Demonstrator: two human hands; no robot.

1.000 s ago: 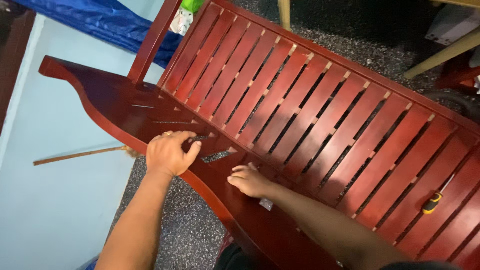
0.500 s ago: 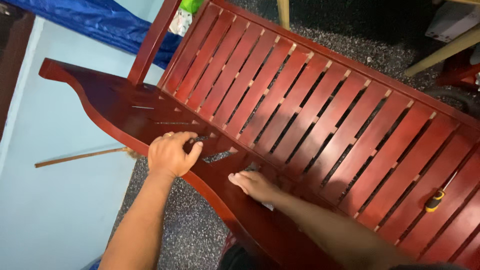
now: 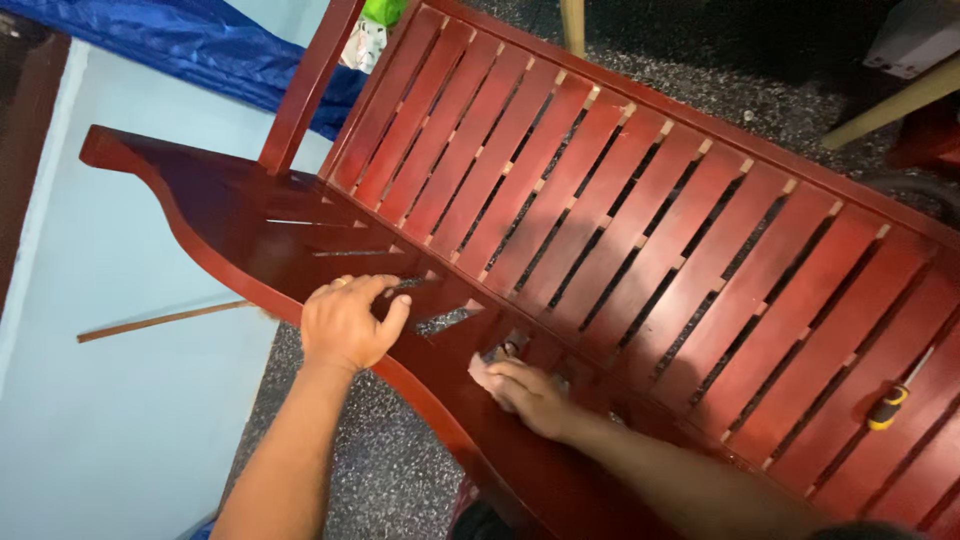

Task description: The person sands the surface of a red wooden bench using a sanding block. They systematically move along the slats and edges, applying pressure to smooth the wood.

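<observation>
Across the middle of the view, a dark red slatted wooden bench (image 3: 640, 230) is lying tipped on a speckled grey floor (image 3: 390, 470), its long row of slats running from about ten o'clock down to four o'clock. Near its lower curved rail, the left hand (image 3: 345, 322) is resting with fingers curled over the rail's edge, gripping the wood at roughly seven o'clock from the bench's centre. Just beside it, toward five o'clock, the right hand (image 3: 530, 395) is lying flat and pressing down on a small pale scrap (image 3: 483, 370), perhaps sandpaper or cloth, against the wood where the slats are meeting the rail; its fingers are covering most of the scrap, so only a corner is showing and I cannot tell what it is made of. Both forearms are reaching in from the bottom edge. Far out at four o'clock, a screwdriver with a yellow and black handle (image 3: 890, 403) is lying on the slats, well apart from both hands. At nine o'clock, a thin wooden stick (image 3: 160, 321) is lying on a pale blue surface (image 3: 110, 430). Up at eleven o'clock, a blue tarpaulin (image 3: 200, 45) is lying bunched behind the bench's upright post (image 3: 305, 85).
</observation>
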